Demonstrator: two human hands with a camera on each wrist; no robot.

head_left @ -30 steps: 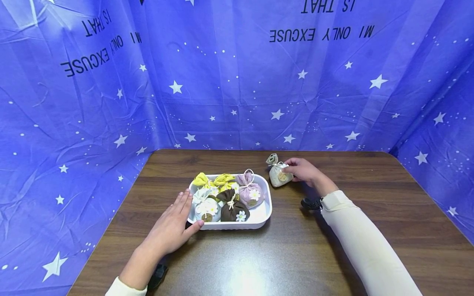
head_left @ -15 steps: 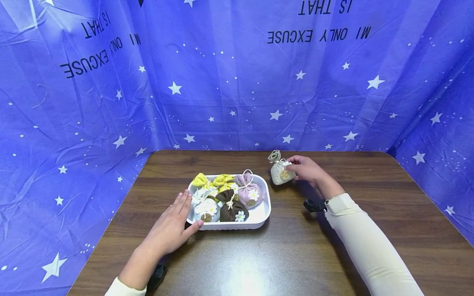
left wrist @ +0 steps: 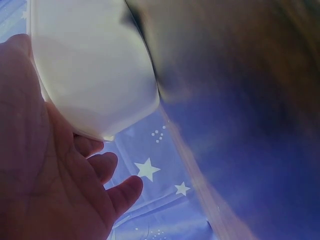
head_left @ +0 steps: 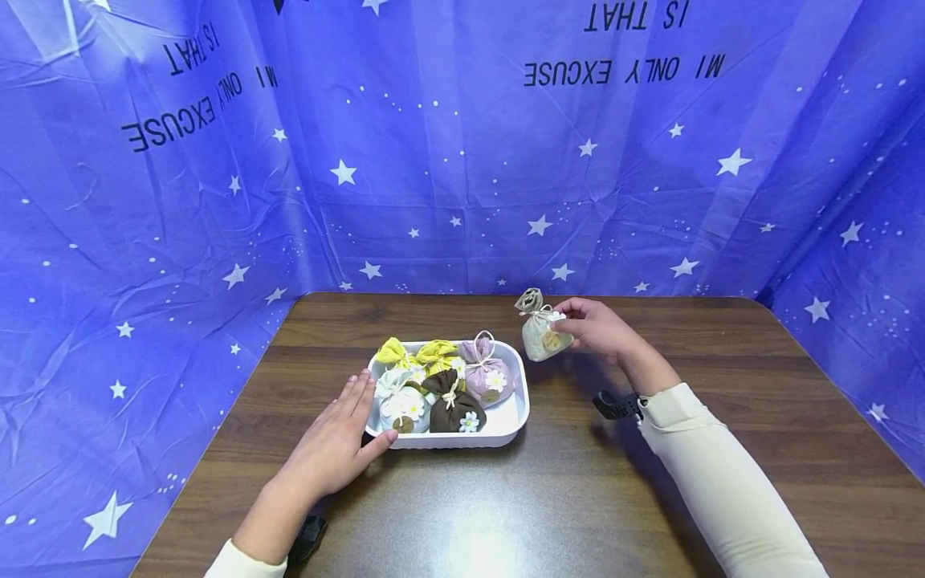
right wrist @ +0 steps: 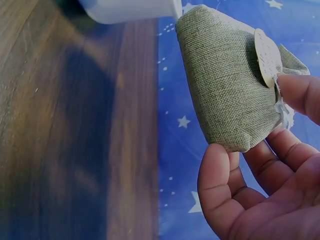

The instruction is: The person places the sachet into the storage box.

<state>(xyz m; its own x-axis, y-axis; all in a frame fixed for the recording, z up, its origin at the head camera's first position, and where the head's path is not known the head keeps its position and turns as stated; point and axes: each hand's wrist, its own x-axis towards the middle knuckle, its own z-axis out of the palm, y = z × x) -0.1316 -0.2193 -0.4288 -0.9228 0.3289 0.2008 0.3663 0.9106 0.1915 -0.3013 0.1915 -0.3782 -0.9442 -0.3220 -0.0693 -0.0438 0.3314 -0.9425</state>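
My right hand [head_left: 596,331] pinches a small grey-beige fabric sachet [head_left: 540,339] between thumb and fingers, to the right of the white tray's far corner. In the right wrist view the sachet [right wrist: 225,80] shows its coarse weave and a round tag [right wrist: 268,57], and it looks raised off the table. My left hand [head_left: 332,441] lies with straight fingers along the left end of the white tray [head_left: 516,417]. Inside the tray sit two yellow sachets [head_left: 438,352], a pale blue-white one [head_left: 396,408], a dark brown one [head_left: 450,411] and a mauve one [head_left: 486,377].
A brown wood-grain table [head_left: 578,498] carries the tray. Blue star-printed cloth [head_left: 462,160] hangs behind the table and on both sides. Dark straps [head_left: 614,404] sit at both wrists.
Between the earlier frames and now, my right hand has lifted the grey-beige sachet slightly, shifting a little right and then back left. My left hand and the tray stay in place.
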